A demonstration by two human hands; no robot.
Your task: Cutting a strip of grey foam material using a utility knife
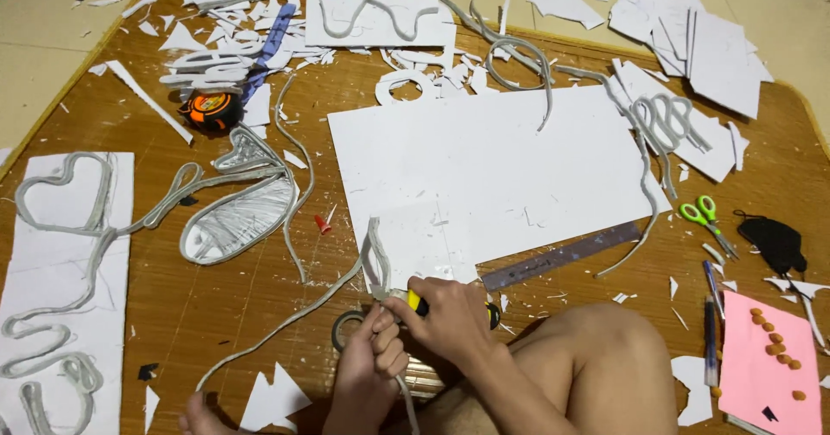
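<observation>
Two hands are closed at the near middle of the mat: a grey cord (373, 253) is pinched by the left hand (367, 361) and trimmed with a yellow-handled knife (418, 303) gripped by the right hand (450, 318), so a steady cut is judged next.

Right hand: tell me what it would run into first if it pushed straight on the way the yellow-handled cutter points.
The right hand aims its cutter up-left. Probably first comes the grey strip at the blade, then the small white board piece; depth is unclear.

One head-worn camera looks steeply down, close over the mat (216, 297) and hands.
</observation>
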